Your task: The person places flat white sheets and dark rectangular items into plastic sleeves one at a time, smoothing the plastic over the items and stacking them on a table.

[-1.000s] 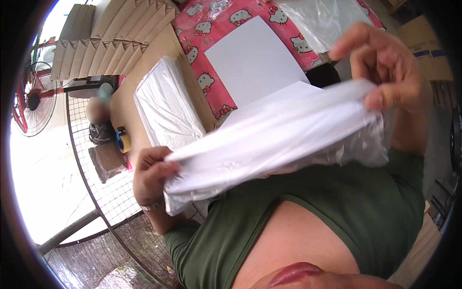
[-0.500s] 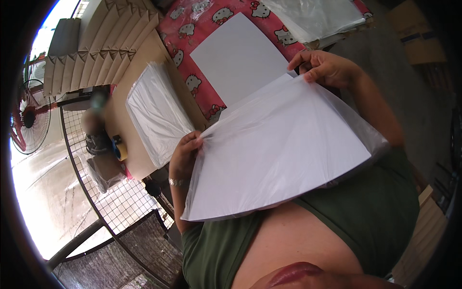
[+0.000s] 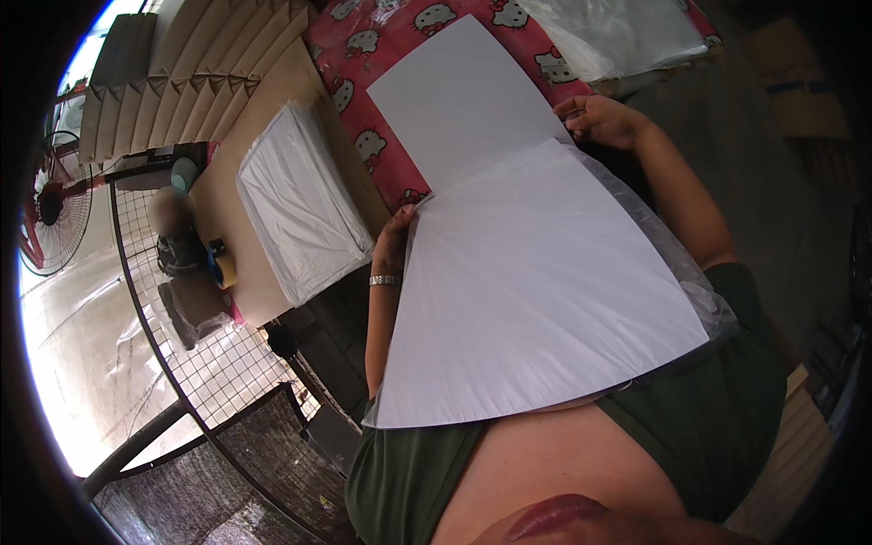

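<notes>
A clear plastic bag [image 3: 695, 277] with white sheets [image 3: 536, 300] inside lies tilted across my front, its near edge against my green top. My left hand [image 3: 396, 232] is closed on the bag's far left corner, thumb on top. At the far right corner, my right hand [image 3: 607, 122] has its fingers curled in at the bag's mouth; exactly what they pinch is partly hidden. Just beyond the mouth, a white sheet or stack of sheets [image 3: 463, 95] rests on a pink table cover [image 3: 350, 59] with cartoon cats.
To the left, a pile of white plastic-wrapped sheets [image 3: 304, 204] lies on a brown board [image 3: 222, 195], beside a tape roll [image 3: 222, 265]. Folded brown cardboard [image 3: 173, 113] stands behind. Clear plastic bags [image 3: 618, 36] lie at the far right. A red fan [image 3: 56, 204] stands beyond wire mesh [image 3: 236, 386].
My left hand has moved away and to the right, drawing the bag's mouth up to the sheet on the table. The bag looks smoother and longer. My right hand has shifted slightly.
</notes>
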Motion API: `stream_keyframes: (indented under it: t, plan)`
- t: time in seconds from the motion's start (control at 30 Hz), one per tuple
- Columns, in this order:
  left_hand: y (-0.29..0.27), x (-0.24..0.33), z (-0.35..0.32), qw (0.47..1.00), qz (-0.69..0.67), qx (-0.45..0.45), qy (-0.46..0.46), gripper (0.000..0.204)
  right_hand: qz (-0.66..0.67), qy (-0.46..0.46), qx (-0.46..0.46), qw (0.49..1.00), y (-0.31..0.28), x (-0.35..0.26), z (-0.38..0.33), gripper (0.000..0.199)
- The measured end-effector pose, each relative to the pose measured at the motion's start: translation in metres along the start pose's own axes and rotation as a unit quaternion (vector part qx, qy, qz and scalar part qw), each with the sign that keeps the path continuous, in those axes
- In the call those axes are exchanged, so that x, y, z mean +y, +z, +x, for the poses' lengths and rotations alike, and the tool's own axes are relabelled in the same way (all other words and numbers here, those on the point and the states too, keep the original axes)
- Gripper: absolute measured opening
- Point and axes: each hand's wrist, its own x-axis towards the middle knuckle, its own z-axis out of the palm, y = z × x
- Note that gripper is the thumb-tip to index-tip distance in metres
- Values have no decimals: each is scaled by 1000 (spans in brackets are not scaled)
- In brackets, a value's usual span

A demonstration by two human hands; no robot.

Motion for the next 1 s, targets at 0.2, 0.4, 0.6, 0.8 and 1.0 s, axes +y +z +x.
stream_keyframes:
  t: [0.2,0.4,0.6,0.8,1.0]
  plan:
    - [-6,-8,2,996,66,4,64,23,-277,46,-29,959,44,-37,-14,25]
    - [5,-5,9,993,26,44,109,21,-159,70,-59,983,48,-41,-8,14]
    - [-12,-30,26,991,-67,10,119,22,-26,76,-19,997,16,-28,2,21]
    - [-10,-42,45,974,10,121,192,25,-9,49,27,998,-3,4,10,23]
    - [-21,-56,52,943,121,147,274,29,-172,-38,116,978,2,13,11,23]
